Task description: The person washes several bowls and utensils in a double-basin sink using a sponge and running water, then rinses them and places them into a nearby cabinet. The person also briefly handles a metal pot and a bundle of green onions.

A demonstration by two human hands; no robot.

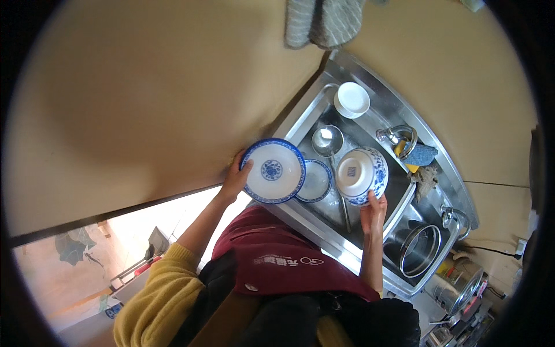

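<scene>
Left hand [236,180] fingers grip blue-rimmed plate [273,170] at counter [144,98] edge; right hand [373,211] fingers clasp blue-patterned bowl [361,175] over steel sink [399,115].

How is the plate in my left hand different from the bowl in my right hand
The plate in the left hand is flat and shallow, while the bowl in the right hand is deep and rounded. The plate shows its face, with a blue medallion in the middle and a blue rim band; the bowl is tipped, showing its underside and foot ring. Both are white with blue patterns, held over the steel sink.
</scene>
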